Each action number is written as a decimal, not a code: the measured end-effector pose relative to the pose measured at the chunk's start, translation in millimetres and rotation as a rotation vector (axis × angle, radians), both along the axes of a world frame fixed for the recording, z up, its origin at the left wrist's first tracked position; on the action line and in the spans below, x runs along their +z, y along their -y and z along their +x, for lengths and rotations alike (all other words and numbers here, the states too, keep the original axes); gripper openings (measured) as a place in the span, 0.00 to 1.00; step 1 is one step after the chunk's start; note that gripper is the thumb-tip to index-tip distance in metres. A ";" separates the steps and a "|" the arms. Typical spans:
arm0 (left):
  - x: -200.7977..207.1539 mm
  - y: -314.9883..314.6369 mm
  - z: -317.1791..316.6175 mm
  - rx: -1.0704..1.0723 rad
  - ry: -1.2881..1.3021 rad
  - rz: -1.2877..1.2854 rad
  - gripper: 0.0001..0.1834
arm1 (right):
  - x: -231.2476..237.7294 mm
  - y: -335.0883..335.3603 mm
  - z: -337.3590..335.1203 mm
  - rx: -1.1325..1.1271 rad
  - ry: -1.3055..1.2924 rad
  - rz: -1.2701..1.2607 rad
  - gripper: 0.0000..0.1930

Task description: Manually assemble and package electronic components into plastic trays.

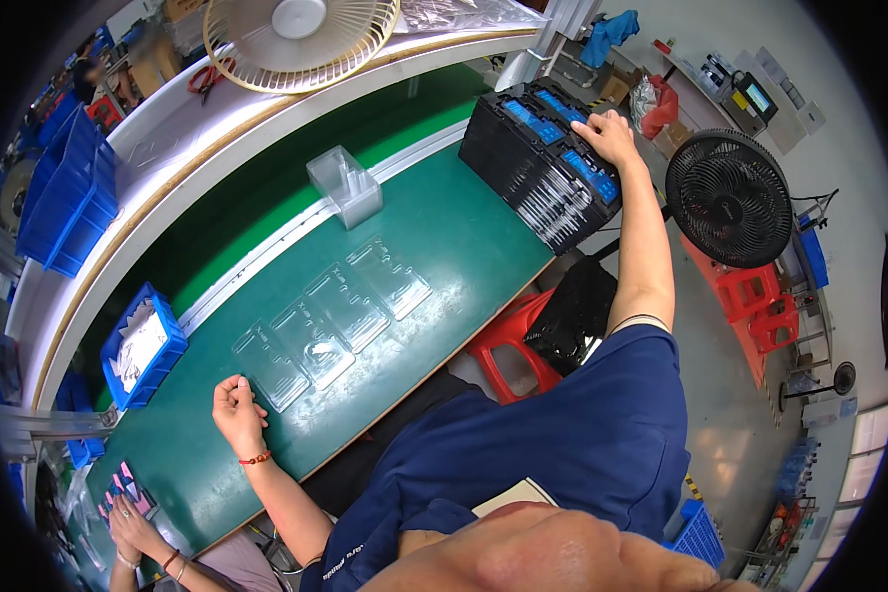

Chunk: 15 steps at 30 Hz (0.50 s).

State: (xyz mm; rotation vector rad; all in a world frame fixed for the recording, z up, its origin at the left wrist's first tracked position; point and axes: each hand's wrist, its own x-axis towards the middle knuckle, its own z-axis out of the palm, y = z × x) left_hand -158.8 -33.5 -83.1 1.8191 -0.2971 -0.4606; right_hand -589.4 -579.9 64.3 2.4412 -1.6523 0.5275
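My right hand [610,136] reaches onto the top of a tall stack of black trays [543,178] at the far right of the table. Its fingers bend down beside the blue flat pieces [590,173] lying in the top tray; what they pinch, if anything, is hidden. My left hand [239,412] rests near the front edge with fingers curled in, and nothing shows in it. Just beyond it, several clear plastic blister shells [349,308] lie in a slanting row on the green table [444,261].
A stack of clear plastic shells [345,187] stands at the table's back edge. A blue bin [146,345] with white pieces is at left. A co-worker's hands [133,528] handle pink pieces at lower left. Fans [728,197], a shelf and red stools [508,355] surround the table.
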 end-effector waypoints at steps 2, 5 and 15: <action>-2.0 -1.6 0.1 0.008 -0.012 -0.004 0.08 | 3.7 0.4 4.1 0.062 -0.006 -0.062 0.28; -4.1 -5.3 0.1 0.011 -0.010 -0.032 0.07 | 23.0 -13.1 12.8 0.143 0.007 0.082 0.30; -1.6 -3.0 -0.6 -0.017 -0.011 -0.047 0.07 | 19.7 -65.4 37.2 0.455 0.038 0.183 0.23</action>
